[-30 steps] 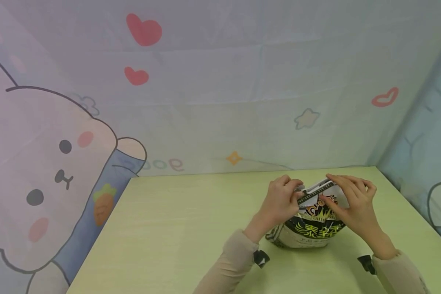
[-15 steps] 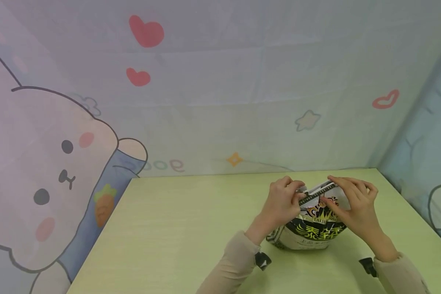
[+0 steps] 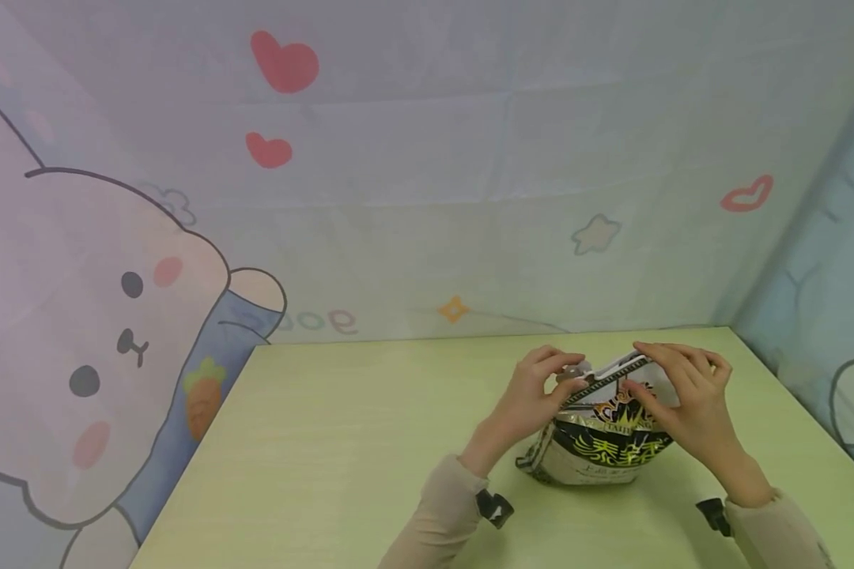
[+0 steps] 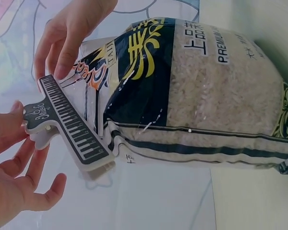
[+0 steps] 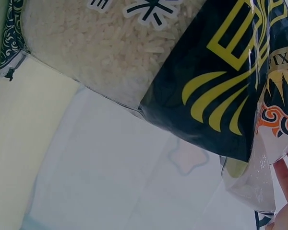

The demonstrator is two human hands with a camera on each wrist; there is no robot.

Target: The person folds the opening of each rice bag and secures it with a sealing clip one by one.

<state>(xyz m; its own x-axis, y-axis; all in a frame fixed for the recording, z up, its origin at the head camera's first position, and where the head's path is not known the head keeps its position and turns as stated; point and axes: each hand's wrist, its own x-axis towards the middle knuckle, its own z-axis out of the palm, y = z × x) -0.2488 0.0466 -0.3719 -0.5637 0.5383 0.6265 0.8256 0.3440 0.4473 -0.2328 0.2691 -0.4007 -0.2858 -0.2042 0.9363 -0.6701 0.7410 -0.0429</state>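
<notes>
A bag of rice (image 3: 605,462) with black, gold and clear panels stands on the table, its top folded. Across that top lies a clip (image 4: 74,122) printed with piano keys, its jaws along the bag's mouth. My left hand (image 3: 527,403) pinches the clip's handles between thumb and fingers; the little finger hangs free in the left wrist view. At the other end, my right hand (image 3: 697,395) pinches the bag's top edge beside the clip. Rice grains show through the bag (image 5: 101,62) in the right wrist view, where fingers appear partly at the right edge.
The pale yellow-green table (image 3: 341,442) stretches to the left of the bag. Behind it hangs a light cloth backdrop (image 3: 427,197) with hearts and a cartoon animal. Small black mounts (image 3: 494,507) sit at both wrists.
My left hand has shifted slightly left and its fingers have spread apart, with more of the clip's near end now showing. The right hand and the bag stay nearly in place.
</notes>
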